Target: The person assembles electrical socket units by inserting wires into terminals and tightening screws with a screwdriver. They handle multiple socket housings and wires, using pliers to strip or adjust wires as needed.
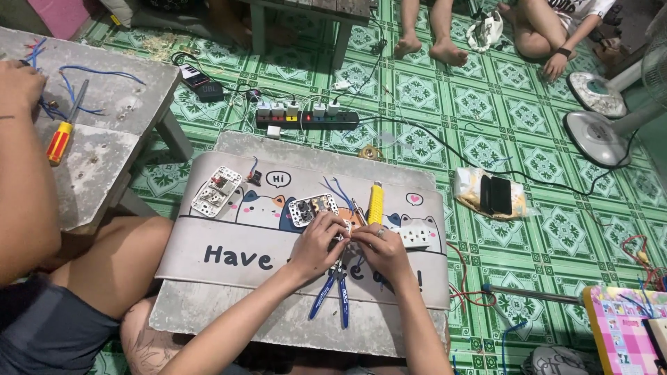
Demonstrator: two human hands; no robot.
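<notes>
— On the low counter (208, 312), over the grey cartoon mat (229, 239), what is being handled?

— A small white part (345, 229) is pinched between the left hand (321, 243) and the right hand (379, 251), just in front of the open white socket plate (313, 208). Both grips are narrow, fingertips closed on the part from either side. What kind of part it is cannot be told; most of it is hidden by the fingers.

— How is it likely to handle?

— It is judged light and stiff, probably moulded plastic with small metal contacts, so it could be cracked or bent if squeezed hard. Being tiny and smooth, it could easily be let slip. It is best taken by its plastic edges with the fingertips, as is done here, not by any thin metal tab.

— What lies about it?

— Blue-handled pliers (333, 295) are lying under the wrists on the mat. A yellow knife (376, 203) is set just beyond the right hand, and a second white plate (217, 191) lies well to the left. Red wire (462, 295) is trailing off the counter's right edge. On the neighbouring bench (132, 111), a screwdriver (62, 135) lies beside blue wire (76, 94), near another person's arm (21, 187).
</notes>
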